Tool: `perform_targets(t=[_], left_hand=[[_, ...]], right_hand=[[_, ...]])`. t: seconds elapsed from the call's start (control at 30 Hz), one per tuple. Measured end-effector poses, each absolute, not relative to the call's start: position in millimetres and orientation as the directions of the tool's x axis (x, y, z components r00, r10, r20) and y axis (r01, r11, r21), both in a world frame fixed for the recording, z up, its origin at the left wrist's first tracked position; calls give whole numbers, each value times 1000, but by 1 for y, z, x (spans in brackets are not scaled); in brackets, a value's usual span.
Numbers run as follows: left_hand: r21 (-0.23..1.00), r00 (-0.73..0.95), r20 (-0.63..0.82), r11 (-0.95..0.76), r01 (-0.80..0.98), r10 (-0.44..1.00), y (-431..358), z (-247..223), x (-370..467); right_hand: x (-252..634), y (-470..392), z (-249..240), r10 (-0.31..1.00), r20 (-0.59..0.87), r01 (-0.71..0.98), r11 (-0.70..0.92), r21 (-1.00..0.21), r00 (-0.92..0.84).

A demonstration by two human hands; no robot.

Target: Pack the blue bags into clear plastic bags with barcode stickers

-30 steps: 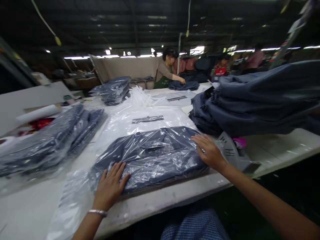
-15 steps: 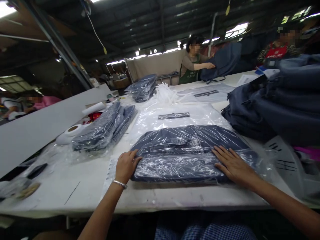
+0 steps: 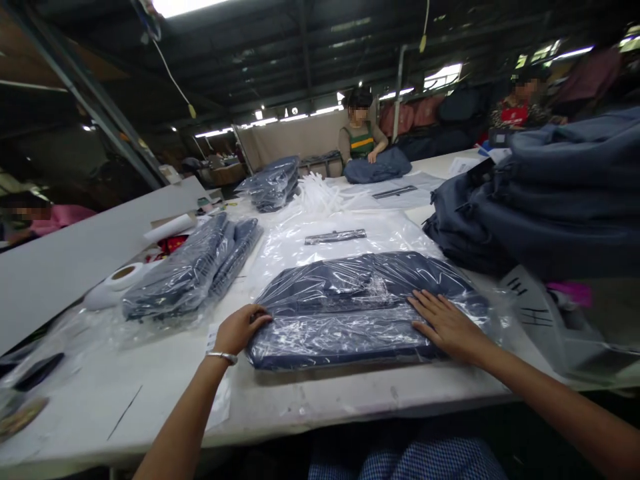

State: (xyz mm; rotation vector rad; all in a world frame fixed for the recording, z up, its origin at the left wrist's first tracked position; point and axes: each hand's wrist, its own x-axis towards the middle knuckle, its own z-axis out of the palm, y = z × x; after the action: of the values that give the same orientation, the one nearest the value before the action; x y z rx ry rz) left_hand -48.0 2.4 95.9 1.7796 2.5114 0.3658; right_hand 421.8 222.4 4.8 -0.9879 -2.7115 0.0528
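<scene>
A dark blue folded backpack in a clear plastic bag (image 3: 340, 333) lies flat on the table in front of me. My left hand (image 3: 243, 328) rests at its left edge, thumb and fingers apart and touching the plastic. Flat on its right part lies my right hand (image 3: 447, 327), fingers spread. Neither hand grips it. Under and behind the wrapped backpack are clear plastic bags (image 3: 280, 250) with a dark printed strip (image 3: 335, 237). A bundle of white strips (image 3: 317, 193) sits just beyond them.
Wrapped dark blue packs (image 3: 180, 267) lie at left beside a white roll (image 3: 123, 277); another wrapped stack (image 3: 273, 183) is farther back. Unwrapped dark blue backpacks (image 3: 560, 200) pile up at right. Across the table, a co-worker (image 3: 360, 137) handles a dark blue backpack (image 3: 377, 165).
My view has turned slightly right. Both hands stay on the wrapped backpack, the left fingers drawn closer together. The co-worker's raised backpack now lies on the table.
</scene>
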Motion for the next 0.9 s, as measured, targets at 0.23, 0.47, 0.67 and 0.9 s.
perform_targets(t=[0.23, 0.47, 0.67, 0.9], left_hand=[[-30, -168, 462, 205, 978, 871, -18, 92, 36], [-110, -53, 231, 80, 991, 972, -16, 42, 28], [-272, 128, 255, -56, 961, 958, -23, 18, -5], [-394, 255, 209, -158, 906, 944, -24, 12, -21]], right_hand=[[420, 223, 3, 632, 268, 614, 774, -157, -728], [424, 223, 17, 618, 257, 602, 785, -148, -743], [467, 243, 11, 733, 275, 725, 672, -151, -622], [497, 268, -25, 897, 242, 700, 440, -562, -370]])
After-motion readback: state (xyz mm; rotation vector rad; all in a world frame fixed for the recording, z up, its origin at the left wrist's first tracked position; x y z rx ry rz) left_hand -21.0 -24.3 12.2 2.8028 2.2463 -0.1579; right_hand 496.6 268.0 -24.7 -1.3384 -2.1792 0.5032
